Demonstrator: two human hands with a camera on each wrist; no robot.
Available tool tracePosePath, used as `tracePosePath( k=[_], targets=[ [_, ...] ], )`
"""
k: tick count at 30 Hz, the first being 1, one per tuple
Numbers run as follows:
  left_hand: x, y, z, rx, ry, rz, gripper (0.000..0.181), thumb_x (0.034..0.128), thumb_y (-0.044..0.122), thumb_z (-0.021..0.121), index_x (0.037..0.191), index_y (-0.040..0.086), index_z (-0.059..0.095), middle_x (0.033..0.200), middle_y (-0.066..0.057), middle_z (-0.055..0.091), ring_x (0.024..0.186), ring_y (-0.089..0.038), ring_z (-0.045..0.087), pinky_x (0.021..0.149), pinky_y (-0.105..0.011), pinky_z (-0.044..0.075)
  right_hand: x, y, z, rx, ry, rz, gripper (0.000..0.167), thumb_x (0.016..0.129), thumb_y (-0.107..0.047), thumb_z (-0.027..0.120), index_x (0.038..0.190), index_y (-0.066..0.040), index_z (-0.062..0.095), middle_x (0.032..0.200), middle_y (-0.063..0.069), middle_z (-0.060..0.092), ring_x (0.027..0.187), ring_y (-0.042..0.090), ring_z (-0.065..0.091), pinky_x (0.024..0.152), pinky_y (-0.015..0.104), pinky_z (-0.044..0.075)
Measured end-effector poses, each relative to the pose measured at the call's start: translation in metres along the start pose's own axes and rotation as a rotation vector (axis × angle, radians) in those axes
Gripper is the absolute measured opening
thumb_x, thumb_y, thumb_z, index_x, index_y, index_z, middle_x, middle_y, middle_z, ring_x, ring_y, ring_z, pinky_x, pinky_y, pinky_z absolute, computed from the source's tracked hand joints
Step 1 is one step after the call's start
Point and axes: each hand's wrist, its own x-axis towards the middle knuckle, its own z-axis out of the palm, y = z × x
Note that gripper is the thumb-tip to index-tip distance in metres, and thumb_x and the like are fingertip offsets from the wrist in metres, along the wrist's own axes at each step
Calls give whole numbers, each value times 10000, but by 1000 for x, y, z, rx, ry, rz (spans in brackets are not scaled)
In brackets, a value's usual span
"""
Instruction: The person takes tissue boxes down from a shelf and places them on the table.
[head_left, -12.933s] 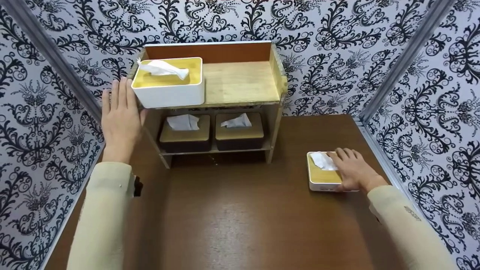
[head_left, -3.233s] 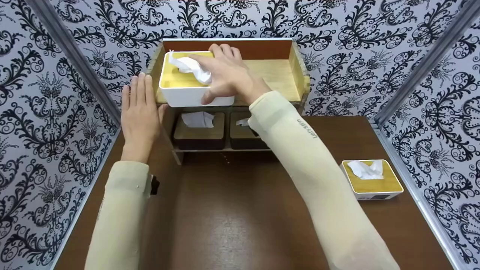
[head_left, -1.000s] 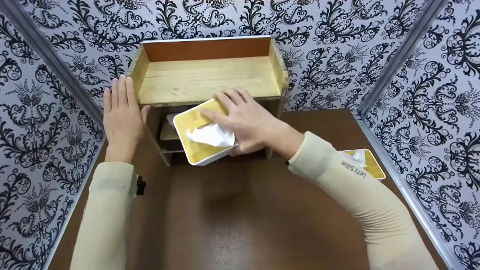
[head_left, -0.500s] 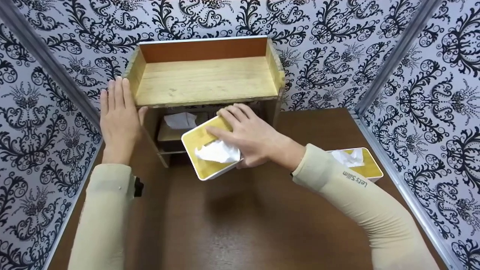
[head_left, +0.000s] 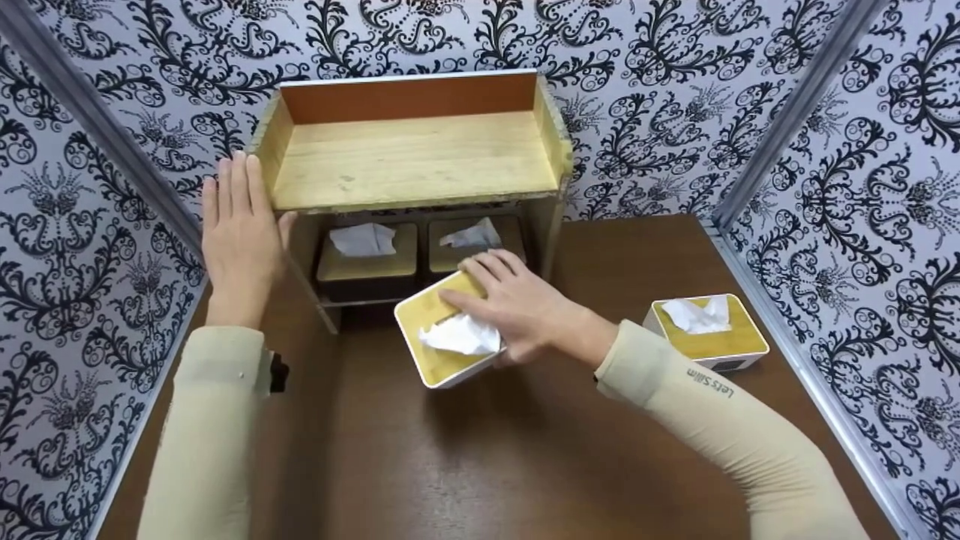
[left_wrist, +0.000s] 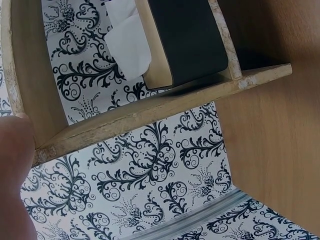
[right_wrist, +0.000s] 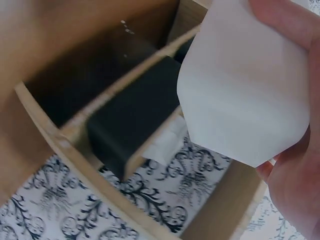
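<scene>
My right hand (head_left: 525, 311) grips a white tissue box (head_left: 427, 311) with a yellow wooden lid, a white tissue sticking out. The box is held turned at an angle above the table, in front of the small wooden shelf (head_left: 412, 161). Its white wall (right_wrist: 240, 90) fills much of the right wrist view. My left hand (head_left: 244, 240) lies with straight fingers along the shelf's left side; its thumb is by the upper board's front corner. On the lower board stand two dark tissue boxes with wooden lids, a left one (head_left: 367, 266) and a right one (head_left: 444, 259), partly covered by my right hand.
Another white tissue box (head_left: 716, 341) stands on the brown table (head_left: 420, 465) at the right, near the metal edge rail (head_left: 802, 367). Patterned walls (head_left: 675, 90) enclose the table at the back and both sides.
My right hand let go of the tissue box at the right, took the one from the shelf's top left, and brought it down and forward, turning it. My left hand stayed at the shelf's side.
</scene>
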Motion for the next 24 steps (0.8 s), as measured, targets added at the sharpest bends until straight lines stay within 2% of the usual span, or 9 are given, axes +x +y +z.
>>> tracePosePath(
  k=[7, 17, 24],
  targets=[
    [1, 1, 1, 4, 3, 1, 810, 1022, 392, 420, 1559, 67, -93, 1650, -115, -87, 1534, -317, -32, 1257, -438, -78, -17, 1, 26, 4, -17, 12, 1185, 477, -649, 823, 1485, -263, 334, 1432, 228, 406, 1308, 394, 394, 1123, 533, 307],
    [1, 0, 1, 24, -26, -3, 816, 1025, 407, 402, 1551, 62, -119, 1642, -109, -122, 1530, -305, -79, 1254, -455, -81, -41, 5, 56, 24, -76, 40, 1119, 528, -635, 799, 1480, -260, 346, 1441, 250, 409, 1320, 423, 407, 1132, 553, 301],
    [1, 1, 1, 20, 3, 5, 805, 1024, 383, 417, 1558, 64, -95, 1652, -121, -79, 1535, -317, -29, 1261, -460, -43, -58, 9, 70, 59, -114, 70, 1137, 497, -635, 828, 1466, -254, 372, 1436, 234, 408, 1318, 416, 399, 1128, 543, 305]
  ],
)
